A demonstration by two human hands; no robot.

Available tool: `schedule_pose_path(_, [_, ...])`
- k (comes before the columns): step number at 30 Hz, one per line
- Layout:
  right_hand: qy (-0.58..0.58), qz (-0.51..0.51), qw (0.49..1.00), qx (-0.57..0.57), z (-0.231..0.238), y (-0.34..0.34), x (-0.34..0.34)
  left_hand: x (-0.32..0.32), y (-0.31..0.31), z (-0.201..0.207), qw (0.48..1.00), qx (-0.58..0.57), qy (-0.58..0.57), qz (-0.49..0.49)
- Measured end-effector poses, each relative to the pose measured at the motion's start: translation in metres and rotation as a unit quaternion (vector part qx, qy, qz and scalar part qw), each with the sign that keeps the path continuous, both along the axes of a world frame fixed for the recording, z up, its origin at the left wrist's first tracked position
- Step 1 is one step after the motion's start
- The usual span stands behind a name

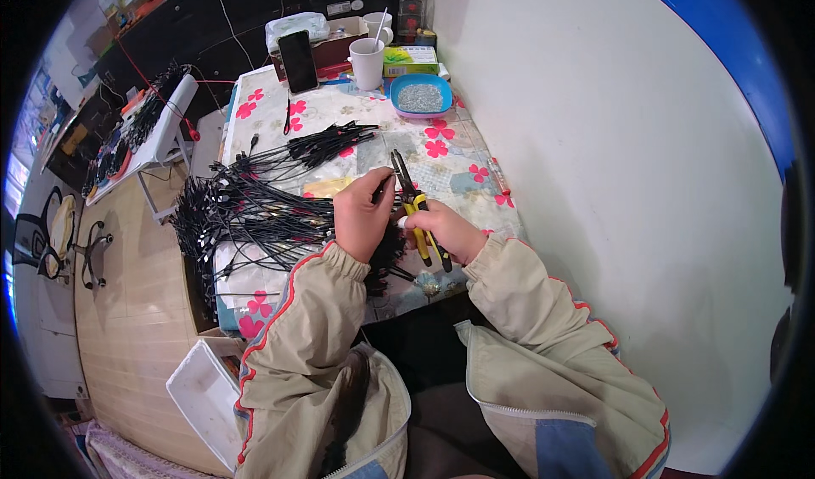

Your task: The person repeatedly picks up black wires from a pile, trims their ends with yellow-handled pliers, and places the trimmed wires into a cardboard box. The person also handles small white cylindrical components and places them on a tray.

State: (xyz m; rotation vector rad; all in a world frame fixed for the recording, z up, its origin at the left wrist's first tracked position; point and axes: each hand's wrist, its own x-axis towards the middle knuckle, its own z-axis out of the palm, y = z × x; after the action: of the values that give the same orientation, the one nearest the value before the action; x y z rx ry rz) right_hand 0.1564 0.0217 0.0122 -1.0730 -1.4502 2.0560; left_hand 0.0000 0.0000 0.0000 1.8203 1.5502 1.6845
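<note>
My right hand (450, 231) is closed round the yellow-and-black handles of a pair of pliers (422, 216), whose jaws point up and away from me. Close beside the jaws, my left hand (363, 212) pinches a dark piece that looks like a black cable end (379, 192); most of it is hidden by the fingers. Beneath and to the left of my hands lies a large heap of black cables (255, 216) with small connectors. A smaller bundle of cables (327, 144) rests farther back on the flower-patterned table cover (255, 305).
A blue bowl (422, 95) of small silvery pieces stands at the table's back right, near a white mug (367, 63) and a propped black phone (298, 61). A white wall (594, 182) borders the right side. A white bin (204, 394) is at lower left.
</note>
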Motion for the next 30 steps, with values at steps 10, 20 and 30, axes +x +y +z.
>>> schedule_pose_path(10, [-0.001,-0.039,0.997,0.065,0.001,-0.008,-0.001,0.011,-0.005,0.001,0.988,0.060,0.132,0.057])
schedule_pose_path(20, [-0.023,-0.095,0.995,0.037,-0.023,0.035,0.021,-0.073,0.075,0.002,0.953,-0.130,0.270,-0.041])
schedule_pose_path(30, [-0.087,-0.057,0.991,0.089,-0.024,0.086,0.019,-0.108,0.140,-0.063,0.924,-0.025,0.379,0.034])
